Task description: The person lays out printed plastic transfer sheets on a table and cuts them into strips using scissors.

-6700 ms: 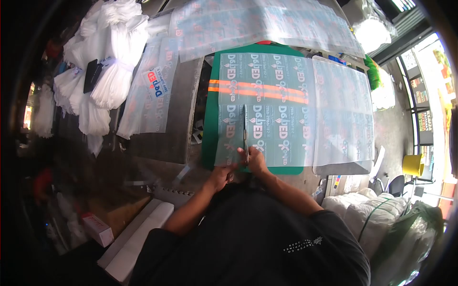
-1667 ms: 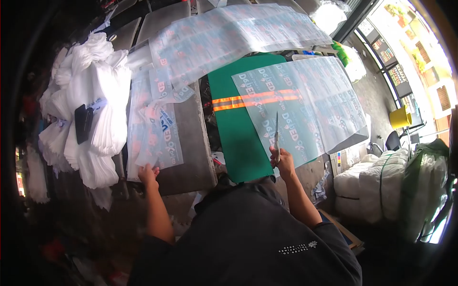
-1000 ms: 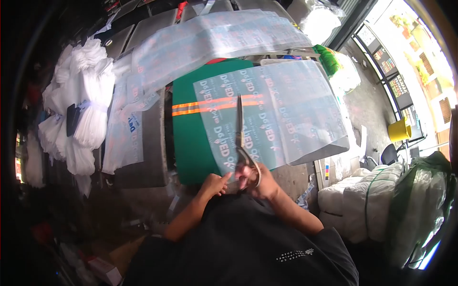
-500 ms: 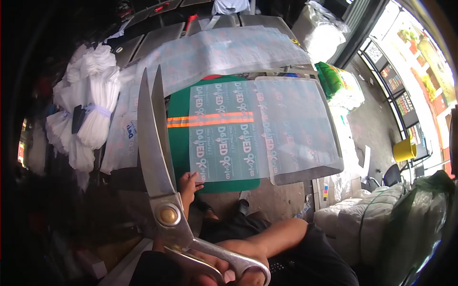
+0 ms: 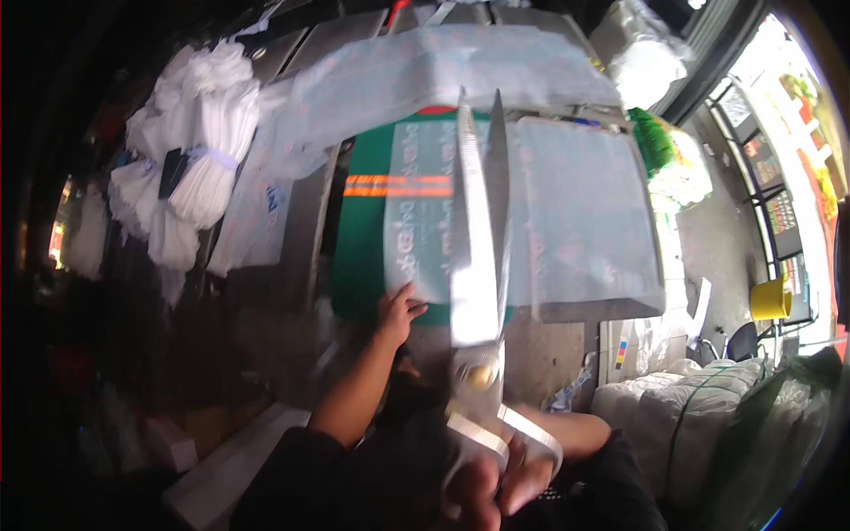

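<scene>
My right hand [image 5: 500,487] grips a large pair of metal scissors [image 5: 475,265], with fingers through the handles. The slightly parted blades point away from me, in front of a thin translucent sheet printed with white lettering [image 5: 416,221]. That sheet lies over a green board [image 5: 359,265] with an orange reflective stripe [image 5: 398,186]. At the sheet's near left corner, my left hand [image 5: 401,314] has its thumb and fingers on the edge. A second translucent layer [image 5: 584,221] covers a dark panel to the right. Whether the blades touch the sheet I cannot tell.
Behind the board, long translucent sheeting [image 5: 443,71] drapes over the table. Bundled white material [image 5: 208,146] stands at left. Wrapped white bales [image 5: 664,403] sit at lower right, and a yellow bucket [image 5: 770,299] stands beyond them. A green-and-white sack [image 5: 677,164] is at right.
My right hand has brought the scissors rightward, from the board's left side to in front of the printed sheet. The blades look closer together. My left hand stays at the sheet's corner; the view has shifted.
</scene>
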`<state>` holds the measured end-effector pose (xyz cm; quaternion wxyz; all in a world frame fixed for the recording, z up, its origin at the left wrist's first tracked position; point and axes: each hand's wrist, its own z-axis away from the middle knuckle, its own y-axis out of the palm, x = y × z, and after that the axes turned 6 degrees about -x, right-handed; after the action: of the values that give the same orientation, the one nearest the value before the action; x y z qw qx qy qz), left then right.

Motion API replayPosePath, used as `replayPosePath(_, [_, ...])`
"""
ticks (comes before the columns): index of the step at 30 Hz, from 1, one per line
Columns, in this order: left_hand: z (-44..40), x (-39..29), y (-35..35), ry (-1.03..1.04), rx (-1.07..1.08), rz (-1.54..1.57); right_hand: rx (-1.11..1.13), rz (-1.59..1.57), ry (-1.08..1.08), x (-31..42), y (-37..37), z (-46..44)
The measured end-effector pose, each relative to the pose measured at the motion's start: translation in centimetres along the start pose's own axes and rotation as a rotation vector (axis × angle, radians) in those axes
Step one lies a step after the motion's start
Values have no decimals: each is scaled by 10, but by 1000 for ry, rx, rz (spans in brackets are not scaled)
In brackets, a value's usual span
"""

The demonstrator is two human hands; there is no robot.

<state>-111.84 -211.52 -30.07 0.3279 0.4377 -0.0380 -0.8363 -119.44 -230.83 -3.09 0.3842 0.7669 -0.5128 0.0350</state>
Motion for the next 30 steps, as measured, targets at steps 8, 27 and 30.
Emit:
replayPosePath(8, [5,-3,2,-14,-77,-273,-1276,573,790,-80,-89,154])
replayPosePath(27, [-5,-8,-8,-91,-50,-382,-1495,529,798,-169,-125,140])
replayPosePath(30, [-3,-10,-6,-101,-36,-379,-1543,520,757,-171,-123,135])
